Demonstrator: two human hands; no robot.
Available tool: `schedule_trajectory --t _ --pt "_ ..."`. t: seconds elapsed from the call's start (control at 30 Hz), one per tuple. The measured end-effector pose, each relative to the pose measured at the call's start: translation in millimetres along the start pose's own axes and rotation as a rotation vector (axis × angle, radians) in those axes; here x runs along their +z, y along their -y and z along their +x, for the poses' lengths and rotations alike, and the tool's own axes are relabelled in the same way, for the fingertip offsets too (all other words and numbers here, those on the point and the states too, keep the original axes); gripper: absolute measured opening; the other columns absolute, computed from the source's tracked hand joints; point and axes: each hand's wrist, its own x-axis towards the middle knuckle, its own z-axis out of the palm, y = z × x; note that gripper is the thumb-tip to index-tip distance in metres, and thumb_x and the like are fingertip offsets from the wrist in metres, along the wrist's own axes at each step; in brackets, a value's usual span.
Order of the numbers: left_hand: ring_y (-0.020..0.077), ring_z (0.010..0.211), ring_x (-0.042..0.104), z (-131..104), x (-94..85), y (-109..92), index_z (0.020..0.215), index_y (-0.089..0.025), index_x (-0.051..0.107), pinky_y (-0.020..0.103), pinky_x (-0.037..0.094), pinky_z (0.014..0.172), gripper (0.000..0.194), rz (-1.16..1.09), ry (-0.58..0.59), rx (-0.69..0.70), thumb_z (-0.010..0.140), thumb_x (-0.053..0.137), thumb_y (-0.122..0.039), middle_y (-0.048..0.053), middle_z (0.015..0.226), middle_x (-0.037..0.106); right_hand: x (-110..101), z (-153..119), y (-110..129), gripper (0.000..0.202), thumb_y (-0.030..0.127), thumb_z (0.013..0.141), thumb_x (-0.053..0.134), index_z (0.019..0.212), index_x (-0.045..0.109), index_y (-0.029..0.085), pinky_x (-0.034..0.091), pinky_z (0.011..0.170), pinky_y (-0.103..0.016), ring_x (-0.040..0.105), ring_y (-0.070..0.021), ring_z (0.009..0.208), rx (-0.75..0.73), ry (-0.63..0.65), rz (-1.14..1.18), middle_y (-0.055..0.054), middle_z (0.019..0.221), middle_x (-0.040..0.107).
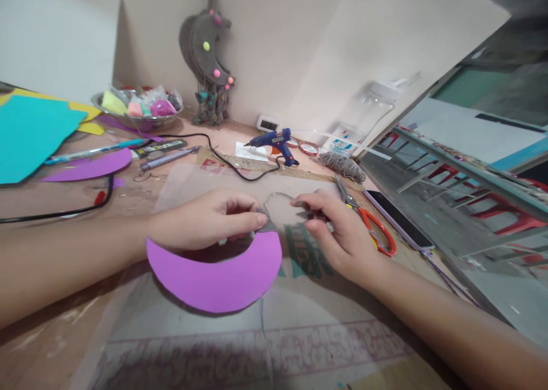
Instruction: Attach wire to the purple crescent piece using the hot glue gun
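My left hand [218, 218] pinches the upper right tip of a purple crescent-shaped cutout [218, 281] between thumb and fingers. Grey yarn [268, 225] is wrapped around that tip. From the wrapping, a loose strand arcs across to my right hand [338, 230], whose curled fingers hold it a short way to the right. Part of the right fingers' grip is hidden by the hand itself. The crescent hangs over a translucent sheet [184, 338] on the table, its wide curve facing me.
Orange-handled scissors [377, 230] and a phone [400, 218] lie beyond my right hand. Behind stand a blue glue gun [276, 144] with its cord, a yarn skein [342, 166] and a metal bowl [137, 119]. Turquoise sheet [38, 136] and purple scrap [92, 166] lie left.
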Motion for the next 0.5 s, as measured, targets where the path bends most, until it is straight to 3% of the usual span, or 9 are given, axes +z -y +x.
schedule_trajectory --t 0.17,0.5 --pt "0.0071 0.052 0.044 -0.2 0.2 0.8 0.068 -0.016 0.052 0.018 0.034 0.047 0.029 0.066 -0.025 0.041 0.086 0.049 -0.038 -0.004 0.058 0.052 5.2 1.3 -1.8 0.025 0.03 0.093 0.045 0.11 0.059 0.019 0.034 0.067 -0.032 0.051 -0.017 0.073 -0.16 0.044 -0.239 -0.005 0.081 0.06" --pt "0.0078 0.056 0.044 -1.1 1.8 -1.8 0.067 -0.015 0.051 0.019 0.035 0.051 0.028 0.157 -0.038 0.096 0.086 0.047 -0.035 -0.004 0.058 0.05 5.4 0.9 2.0 0.024 0.029 0.091 0.048 0.107 0.062 0.018 0.031 0.064 -0.031 0.049 -0.0154 0.07 -0.171 0.055 -0.322 -0.004 0.078 0.06"
